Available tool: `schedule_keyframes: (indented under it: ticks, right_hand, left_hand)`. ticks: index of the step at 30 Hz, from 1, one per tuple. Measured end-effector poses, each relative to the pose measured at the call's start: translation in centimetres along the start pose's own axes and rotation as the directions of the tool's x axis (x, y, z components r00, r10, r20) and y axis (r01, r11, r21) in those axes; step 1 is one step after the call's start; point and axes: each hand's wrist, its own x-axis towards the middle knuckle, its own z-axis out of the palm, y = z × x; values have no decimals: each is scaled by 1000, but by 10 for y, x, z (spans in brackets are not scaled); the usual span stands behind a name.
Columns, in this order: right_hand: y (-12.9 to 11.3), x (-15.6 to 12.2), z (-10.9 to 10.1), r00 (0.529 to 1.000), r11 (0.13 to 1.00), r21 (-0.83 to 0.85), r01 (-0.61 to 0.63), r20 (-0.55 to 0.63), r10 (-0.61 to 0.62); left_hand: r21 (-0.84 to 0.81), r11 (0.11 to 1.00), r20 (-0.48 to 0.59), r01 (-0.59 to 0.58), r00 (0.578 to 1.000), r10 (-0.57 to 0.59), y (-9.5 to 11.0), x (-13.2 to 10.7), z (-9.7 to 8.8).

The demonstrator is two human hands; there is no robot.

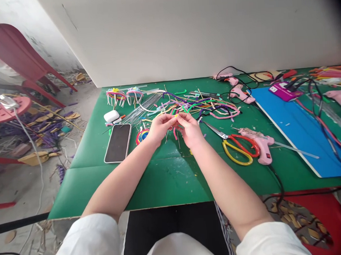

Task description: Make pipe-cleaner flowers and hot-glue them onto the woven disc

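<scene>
My left hand (160, 129) and my right hand (189, 128) meet over the middle of the green table, fingertips pinched together. A small yellow piece (176, 115) shows between them; its exact shape is mostly covered by the fingers. Just behind lies a tangle of coloured pipe cleaners (206, 107). Beside my left wrist is a rainbow-striped pipe-cleaner coil (142, 136), partly hidden by the forearm. Scissors (238, 148) with red and yellow handles lie to the right of my right hand, touching or close to a pink glue gun (262, 143).
A phone (118, 143) and a white earbud case (111, 116) lie left on the green table (168, 185). Two finished-looking rainbow pieces (116, 96) stand at the back left. On the right are a blue board (297, 127), a purple power strip (285, 91), cables and more glue guns.
</scene>
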Motion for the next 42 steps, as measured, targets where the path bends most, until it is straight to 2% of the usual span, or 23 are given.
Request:
schedule_keyframes:
  ticks: [1,3,6,8,11,13,17,20,23,26,28,30,32,33,35,37,38,40,42]
  right_hand:
    - [-1,0,-1,1000,999,-41,23,-11,-24]
    - [-6,1,-4,994,975,-193,105,-1,-107]
    - [-13,1,-9,974,874,-430,228,92,-208]
    - [-15,-1,-11,963,816,-512,268,153,-220]
    - [-17,-2,-11,956,782,-552,288,218,-198]
    - [-16,-2,-11,956,790,-547,278,237,-172]
    - [-12,0,-10,970,864,-454,217,196,-141]
    - [-6,2,-6,986,936,-313,158,99,-133]
    - [-1,0,1,999,994,-104,41,13,-40]
    - [3,-4,9,998,995,87,-58,-29,61]
    - [3,-6,12,996,990,128,-56,-57,64]
    - [0,-6,10,998,998,60,-11,-67,15]
    - [-5,-6,5,997,989,-127,71,-27,-75]
    - [-8,-5,2,993,964,-238,116,17,-115]
    - [-13,-5,-2,979,888,-415,198,127,-159]
    - [-16,-6,-5,966,833,-498,242,207,-156]
    - [-17,-7,-5,963,823,-512,246,228,-146]
    - [-17,-7,-5,964,837,-501,222,240,-113]
    - [-14,-7,-3,973,886,-433,165,218,-75]
  left_hand:
    - [58,998,19,-28,999,27,3,1,-2]
    - [275,956,88,-106,993,84,11,1,-10]
    - [619,755,203,-218,973,114,26,1,-21]
    - [723,643,242,-253,964,107,34,-1,-24]
    - [781,571,233,-252,966,108,39,-2,-25]
    - [766,600,210,-232,972,107,39,-1,-24]
    - [642,744,164,-186,981,103,33,2,-24]
    - [488,858,126,-160,986,112,25,3,-20]
    - [270,957,59,-103,994,91,11,1,-8]
    - [55,995,-54,-84,995,87,-2,-2,8]
    - [-7,996,-104,-86,991,85,-6,-3,13]
    - [75,993,-90,-91,991,98,-2,-3,9]
    - [322,939,-14,-119,991,130,9,-4,-1]
    - [483,862,41,-157,987,156,16,-5,-7]
    - [728,641,168,-244,970,179,31,-8,-18]
    - [824,481,245,-301,953,176,42,-12,-24]
    - [836,455,256,-307,951,171,45,-13,-26]
    - [809,521,221,-273,962,160,46,-16,-27]
    - [721,662,147,-205,979,143,42,-17,-27]
